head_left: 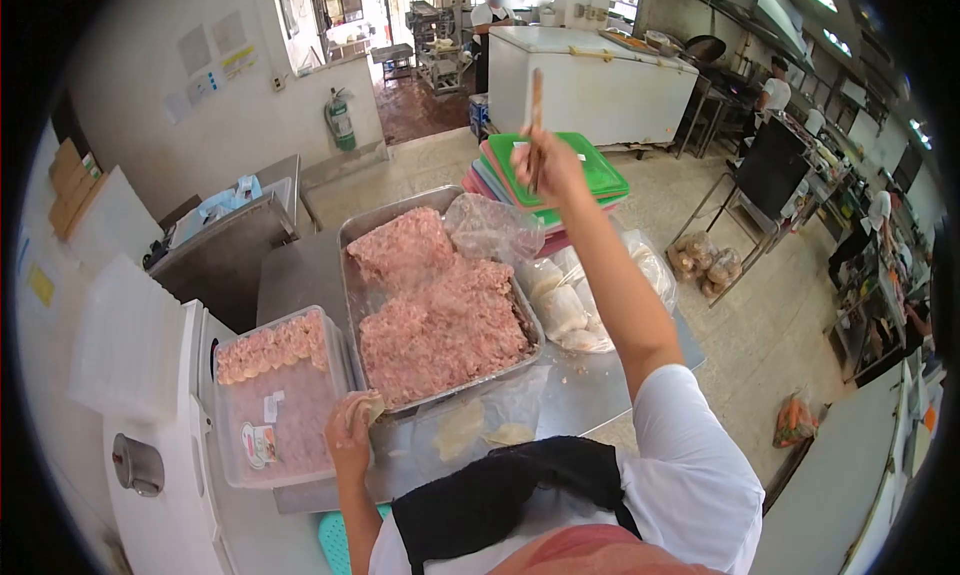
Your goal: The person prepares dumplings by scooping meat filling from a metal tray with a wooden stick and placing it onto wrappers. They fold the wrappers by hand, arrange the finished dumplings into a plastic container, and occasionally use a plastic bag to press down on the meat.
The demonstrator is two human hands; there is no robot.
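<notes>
The left hand (348, 437) cups a filled dumpling wrapper (364, 408) beside the plastic container (280, 395). The right hand (548, 165), fingers pinching a stick (536, 125), is raised beyond the meat tray (440, 300); an unsupported wrapper might spill filling

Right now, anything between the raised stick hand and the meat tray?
Nothing visible. The right hand holds a wooden stick up in the air, beyond the tray of minced meat; only open air lies between them. The left hand holds a filled wrapper beside the plastic container.
</notes>
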